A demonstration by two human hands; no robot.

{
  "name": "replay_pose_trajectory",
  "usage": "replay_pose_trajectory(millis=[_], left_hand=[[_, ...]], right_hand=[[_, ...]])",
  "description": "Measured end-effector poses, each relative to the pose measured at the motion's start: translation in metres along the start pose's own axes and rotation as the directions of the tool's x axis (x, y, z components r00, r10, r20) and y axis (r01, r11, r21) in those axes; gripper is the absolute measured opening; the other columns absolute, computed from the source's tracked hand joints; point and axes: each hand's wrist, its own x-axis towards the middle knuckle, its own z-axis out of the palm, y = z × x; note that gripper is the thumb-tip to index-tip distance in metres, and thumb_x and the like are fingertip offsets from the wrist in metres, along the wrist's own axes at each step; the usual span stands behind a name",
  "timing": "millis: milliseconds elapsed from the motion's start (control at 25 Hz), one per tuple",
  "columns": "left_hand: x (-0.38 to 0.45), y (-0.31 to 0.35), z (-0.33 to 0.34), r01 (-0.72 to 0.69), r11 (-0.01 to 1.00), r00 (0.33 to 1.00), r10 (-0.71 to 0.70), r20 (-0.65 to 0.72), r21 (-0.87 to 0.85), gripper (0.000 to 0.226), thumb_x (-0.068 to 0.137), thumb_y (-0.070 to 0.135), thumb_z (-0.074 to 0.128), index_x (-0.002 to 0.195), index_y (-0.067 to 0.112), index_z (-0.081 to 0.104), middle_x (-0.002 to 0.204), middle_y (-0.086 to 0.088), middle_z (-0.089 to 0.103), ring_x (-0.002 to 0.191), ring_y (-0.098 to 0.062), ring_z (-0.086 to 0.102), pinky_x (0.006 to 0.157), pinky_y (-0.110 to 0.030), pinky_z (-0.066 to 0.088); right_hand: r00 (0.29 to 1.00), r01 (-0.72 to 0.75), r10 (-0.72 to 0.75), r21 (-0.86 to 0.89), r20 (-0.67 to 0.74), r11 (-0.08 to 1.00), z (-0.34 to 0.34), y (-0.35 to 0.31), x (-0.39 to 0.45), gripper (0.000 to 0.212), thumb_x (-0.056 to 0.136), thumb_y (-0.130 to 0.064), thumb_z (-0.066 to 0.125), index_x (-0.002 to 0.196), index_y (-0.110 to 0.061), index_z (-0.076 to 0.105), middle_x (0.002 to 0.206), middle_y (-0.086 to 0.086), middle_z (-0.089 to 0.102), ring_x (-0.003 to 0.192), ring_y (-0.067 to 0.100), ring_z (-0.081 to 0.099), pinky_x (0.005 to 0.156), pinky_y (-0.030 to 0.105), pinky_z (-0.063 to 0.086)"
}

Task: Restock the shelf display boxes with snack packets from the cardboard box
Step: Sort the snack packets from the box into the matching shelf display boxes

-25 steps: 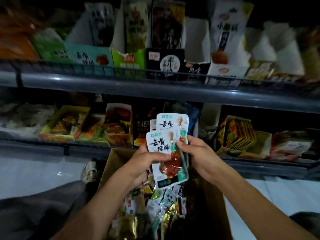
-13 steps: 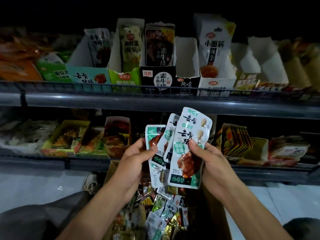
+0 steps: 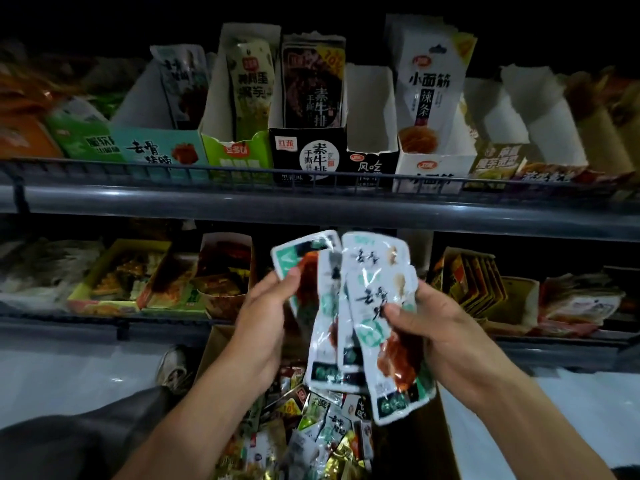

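Teal-and-white packets: fanned bunch of snack packets (image 3: 363, 323) held upright over the cardboard box (image 3: 221, 341), below the upper shelf rail (image 3: 311, 199).
Left hand (image 3: 263, 323): thumb pinching the leftmost packet near its top edge, fingers curled behind.
Right hand (image 3: 440, 334): thumb pressed on the front packet's face, fingers wrapped behind, gripping the rest of the bunch.
Why held so: fanned and face-forward, probably sorting or squaring the bunch so labels line up before loading.
Likely target: teal display box (image 3: 162, 150) on the upper shelf, print looks the same as the packets; motion blur on the packets, so match not certain.
Stock left: mixed loose packets heaped in the cardboard box under the hands.
Around: green box (image 3: 239, 154), black box (image 3: 308, 154), empty-looking black box (image 3: 372, 140), white box (image 3: 433, 164) alongside; yellow tray (image 3: 117, 275) on the lower shelf; shoe (image 3: 173, 367) on the floor.
In the way: wire rail across the box fronts, so loading goes over the top; one tall packet already standing in the teal box.
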Motion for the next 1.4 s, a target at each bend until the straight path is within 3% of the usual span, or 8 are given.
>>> replay_pose_trajectory(millis=[120,320,520,760,1000,1120,1240,1400], left_hand=[[-0.003,-0.002,0.009,-0.018,0.994,0.993,0.005,0.116,0.11,0.024,0.087,0.016,0.068,0.111,0.017,0.069,0.107,-0.003,0.077,0.103,-0.024,0.071,0.089,-0.04,0.055],[0.0,-0.003,0.008,-0.114,0.993,0.993,0.112,0.039,0.04,0.033,0.085,-0.001,0.068,0.115,0.013,0.067,0.106,-0.004,0.077,0.097,-0.02,0.073,0.085,-0.038,0.057],[-0.004,-0.007,0.008,-0.095,0.994,0.991,0.089,0.097,0.059,0.033,0.082,0.0,0.071,0.113,0.01,0.066,0.104,-0.008,0.077,0.096,-0.025,0.074,0.076,-0.033,0.061],[-0.002,-0.008,0.003,-0.029,0.995,0.999,0.032,0.022,-0.093,0.03,0.087,0.017,0.066,0.117,0.017,0.068,0.109,-0.008,0.076,0.102,-0.028,0.072,0.09,-0.048,0.055],[-0.018,0.007,0.008,0.041,0.997,0.991,-0.032,0.129,-0.069,0.044,0.077,0.021,0.075,0.12,0.019,0.066,0.106,-0.008,0.076,0.095,-0.029,0.074,0.083,-0.046,0.059],[-0.017,0.056,-0.018,0.007,0.975,0.996,0.014,0.091,-0.221,0.05,0.069,0.02,0.075,0.118,0.017,0.067,0.107,-0.015,0.075,0.089,-0.034,0.074,0.076,-0.046,0.06],[-0.002,0.124,-0.064,-0.234,0.951,0.971,0.218,-0.099,-0.203,0.047,0.071,0.023,0.074,0.117,0.018,0.069,0.109,-0.013,0.075,0.095,-0.035,0.073,0.082,-0.053,0.058],[0.021,0.172,-0.128,-0.388,0.895,0.899,0.314,-0.305,-0.22,0.029,0.088,0.022,0.07,0.117,0.023,0.07,0.109,-0.009,0.076,0.094,-0.036,0.073,0.078,-0.063,0.057]], right_hand=[[0.991,0.057,-0.067,-0.086,-0.117,0.995,0.006,0.007,0.0,0.042,0.075,-0.009,0.07,0.116,-0.011,0.066,0.106,0.013,0.074,0.097,0.031,0.072,0.084,0.045,0.055],[0.96,0.135,-0.09,0.155,-0.266,0.979,-0.01,-0.011,0.0,0.035,0.083,-0.016,0.068,0.117,-0.007,0.064,0.105,0.015,0.074,0.084,0.03,0.074,0.068,0.043,0.06],[0.971,0.061,-0.091,-0.142,-0.219,0.988,0.006,0.01,0.002,0.04,0.071,-0.02,0.071,0.11,-0.017,0.067,0.107,0.002,0.074,0.098,0.021,0.072,0.091,0.048,0.053],[0.943,0.157,-0.091,0.188,-0.319,0.969,-0.006,-0.004,0.005,0.03,0.082,-0.011,0.068,0.112,-0.011,0.064,0.105,0.011,0.075,0.095,0.03,0.073,0.077,0.045,0.057],[0.917,0.205,-0.292,-0.309,-0.27,0.929,0.045,-0.004,0.009,0.032,0.065,-0.03,0.075,0.095,-0.02,0.069,0.088,-0.001,0.077,0.078,0.015,0.075,0.073,0.036,0.058],[0.856,0.284,-0.374,-0.281,-0.357,0.917,0.054,-0.048,0.017,0.018,0.074,-0.026,0.076,0.091,-0.02,0.072,0.086,0.004,0.077,0.076,0.024,0.075,0.074,0.045,0.06],[0.882,0.362,-0.422,-0.272,-0.21,0.892,0.087,-0.097,0.038,0.012,0.088,-0.026,0.067,0.097,-0.019,0.071,0.092,0.006,0.077,0.085,0.028,0.074,0.078,0.048,0.059],[0.781,0.586,-0.618,-0.444,0.086,0.678,0.179,-0.15,0.091,0.008,0.095,-0.02,0.061,0.102,-0.017,0.065,0.096,-0.005,0.074,0.084,0.003,0.07,0.067,0.015,0.051]])
